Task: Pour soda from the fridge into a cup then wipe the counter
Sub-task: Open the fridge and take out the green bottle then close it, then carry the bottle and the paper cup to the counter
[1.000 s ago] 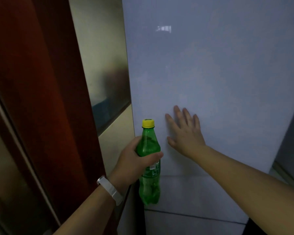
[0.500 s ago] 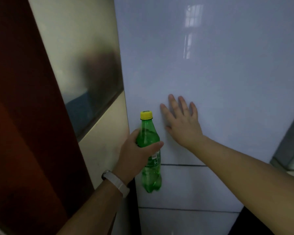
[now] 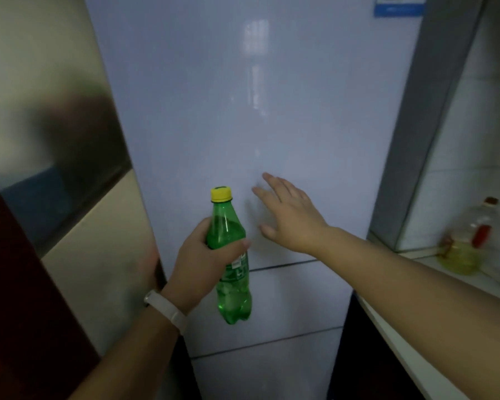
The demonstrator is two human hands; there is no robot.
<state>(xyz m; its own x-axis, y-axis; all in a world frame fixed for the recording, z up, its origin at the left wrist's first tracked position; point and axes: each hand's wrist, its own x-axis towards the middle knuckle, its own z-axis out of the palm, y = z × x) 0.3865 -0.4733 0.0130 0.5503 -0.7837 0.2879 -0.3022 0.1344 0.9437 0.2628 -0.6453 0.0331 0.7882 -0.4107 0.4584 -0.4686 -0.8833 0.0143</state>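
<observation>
A green soda bottle (image 3: 232,287) with a yellow cap stands upright in my left hand (image 3: 202,261), whose fingers and thumb wrap round its middle. The pale fridge door (image 3: 243,96) fills the centre of the view and looks closed. My right hand (image 3: 290,213) is spread with straight fingers at the door's lower part, just right of the bottle's cap; whether the palm touches the door I cannot tell. No cup is in view.
A white counter (image 3: 410,336) runs along the right edge, with a clear bottle of yellow oil (image 3: 465,243) standing on it by the tiled wall. A shiny metal panel (image 3: 55,140) and a dark red door frame (image 3: 18,284) stand to the left of the fridge.
The view has swung right, bringing the counter and oil bottle into sight. My right hand, flat on the fridge door before, now looks tilted, perhaps lifted. The bottle stays in my left hand.
</observation>
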